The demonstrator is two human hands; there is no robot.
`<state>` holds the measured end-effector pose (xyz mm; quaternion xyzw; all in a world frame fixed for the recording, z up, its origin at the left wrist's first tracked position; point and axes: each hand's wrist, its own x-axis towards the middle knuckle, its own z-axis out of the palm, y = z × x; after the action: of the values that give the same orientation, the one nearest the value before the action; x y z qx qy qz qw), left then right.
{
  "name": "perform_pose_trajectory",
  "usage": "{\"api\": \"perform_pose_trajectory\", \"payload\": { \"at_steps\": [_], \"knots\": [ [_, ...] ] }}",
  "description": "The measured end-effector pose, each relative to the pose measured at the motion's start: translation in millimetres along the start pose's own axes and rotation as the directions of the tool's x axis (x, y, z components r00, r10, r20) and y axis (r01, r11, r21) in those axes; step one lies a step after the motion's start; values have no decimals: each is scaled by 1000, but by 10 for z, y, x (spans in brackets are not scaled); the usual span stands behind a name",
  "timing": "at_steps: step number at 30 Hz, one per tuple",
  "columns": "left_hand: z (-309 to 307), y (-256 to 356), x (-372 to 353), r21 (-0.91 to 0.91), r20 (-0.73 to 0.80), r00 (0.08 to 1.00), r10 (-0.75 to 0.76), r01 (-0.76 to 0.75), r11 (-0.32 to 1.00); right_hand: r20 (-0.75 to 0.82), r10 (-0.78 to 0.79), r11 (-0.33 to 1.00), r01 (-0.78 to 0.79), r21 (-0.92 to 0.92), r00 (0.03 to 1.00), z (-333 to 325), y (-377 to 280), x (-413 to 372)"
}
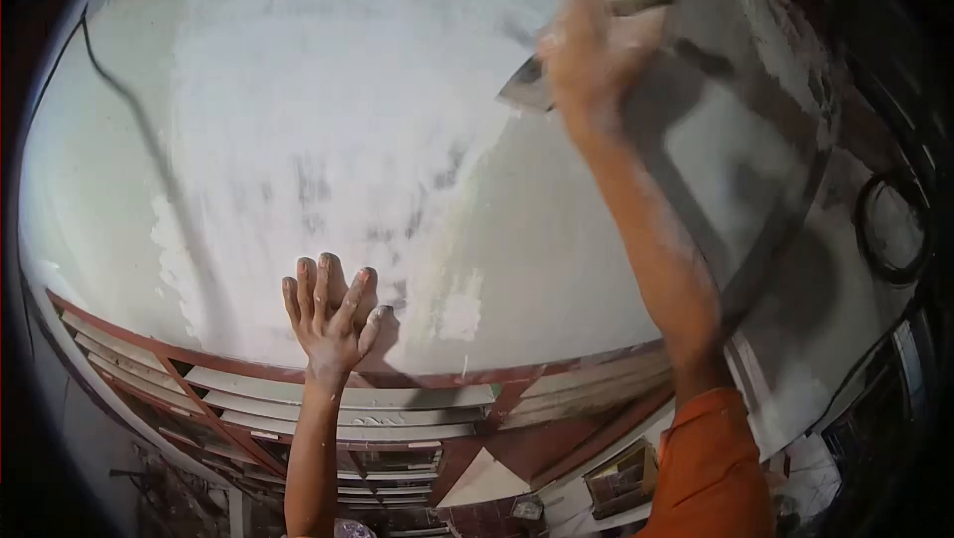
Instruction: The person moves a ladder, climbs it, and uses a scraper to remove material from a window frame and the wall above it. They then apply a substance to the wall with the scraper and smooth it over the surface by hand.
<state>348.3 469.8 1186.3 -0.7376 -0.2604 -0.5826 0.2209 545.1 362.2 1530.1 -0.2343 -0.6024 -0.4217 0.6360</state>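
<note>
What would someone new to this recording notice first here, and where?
Probably the big, bright white patch spread over the grey-green wall, filling the upper middle. Next comes the right hand, blurred at upper right, with a scraper whose blade lies at the patch's right edge. Below the centre, the left hand is spread wide over the patch's lower part, just above the slats.
</note>
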Motion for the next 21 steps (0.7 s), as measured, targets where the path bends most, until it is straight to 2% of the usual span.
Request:
{"api": "perform_pose_trajectory", "payload": {
  "at_steps": [1, 3, 5, 6, 9, 10, 11, 13, 14, 15, 16, 17, 18, 19, 21],
  "knots": [
    [18, -2, -10, 9, -1, 1000, 4, -4, 1000, -135, -47, 998, 53, 43, 990, -32, 89, 118],
    [22, -8, 11, 12, 0, 1000, 1, -1, 1000, -140, -42, 999, 46, 21, 989, -60, -44, 128],
    [25, 5, -9, -11, -16, 1000, -7, 6, 1000, -67, -136, 990, 137, 11, 988, -87, -61, -30],
    [11, 21, -3, -10, -8, 1000, -15, 15, 1000, -48, -427, 896, 416, -156, 903, -115, -57, 4],
    [14, 16, -34, 1, 14, 1000, -22, 22, 1000, 51, -364, 915, 367, -169, 930, -61, 11, 133],
    [39, 5, -63, -11, 22, 999, -29, 29, 1000, -45, -123, 992, 122, -31, 991, -34, 27, 233],
    [56, -2, -61, -12, 23, 999, -31, 32, 999, -42, -123, 992, 121, -31, 992, -6, 48, 224],
    [60, 0, -82, -18, 29, 999, -37, 38, 999, -244, -177, 948, 99, -303, 953, 18, 53, 140],
    [63, -4, -65, -20, 25, 999, -39, 39, 999, -43, -240, 958, 230, -169, 970, -19, 44, 38],
    [57, 1, -61, -23, 19, 999, -33, 33, 999, -38, -240, 958, 230, -168, 970, -29, -125, 31],
    [55, -4, -82, -23, 13, 1000, -26, 27, 999, -27, -365, 806, 302, -509, 930, -19, -321, 45],
    [53, -8, -87, -18, 11, 1000, -26, 26, 1000, 25, -478, 540, 316, -780, 878, -3, -426, 79],
    [58, -11, -98, -8, 15, 1000, -22, 22, 1000, -144, 98, 970, -127, -210, 985, 20, -277, 181],
    [74, -14, -98, -2, 19, 1000, -23, 23, 1000, -142, 96, 971, -124, -205, 985, -18, -170, 184],
    [72, -17, -106, -2, 18, 1000, -22, 22, 1000, 26, 30, 989, -33, 145, 999, -62, -198, 166]
  ]
}}
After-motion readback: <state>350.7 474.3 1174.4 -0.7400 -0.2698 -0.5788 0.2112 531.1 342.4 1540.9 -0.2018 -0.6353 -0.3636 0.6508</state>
